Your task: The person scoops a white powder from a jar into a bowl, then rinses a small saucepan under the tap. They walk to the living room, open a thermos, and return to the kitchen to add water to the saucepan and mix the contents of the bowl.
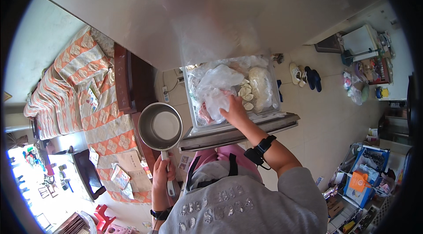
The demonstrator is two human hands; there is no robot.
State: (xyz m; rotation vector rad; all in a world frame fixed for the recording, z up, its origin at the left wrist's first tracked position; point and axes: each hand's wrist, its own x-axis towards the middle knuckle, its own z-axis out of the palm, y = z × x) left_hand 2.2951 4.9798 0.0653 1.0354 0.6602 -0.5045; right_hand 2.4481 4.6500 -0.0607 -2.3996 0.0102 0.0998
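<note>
My left hand [161, 171] is closed around the handle of a metal saucepan [160, 126], whose inside looks empty. Before me an open freezer drawer [238, 127] holds frosty plastic bags. My right hand [235, 108] reaches into it, with its fingers on a clear plastic bag [216, 83]; whether they grip it is hard to tell. Several pale dumplings [246, 92] lie just right of that bag, and a bag of whitish food [261, 85] fills the drawer's right side. Reddish meat [205, 113] shows through plastic at the front left.
The fridge's smooth front [211, 12] rises beyond the drawer. A sofa with an orange patterned cover [115, 128] and dark wooden furniture [127, 78] stand at the left. Shoes [297, 74] lie on the tiled floor at right, and a blue-framed cart [363, 174] is at lower right.
</note>
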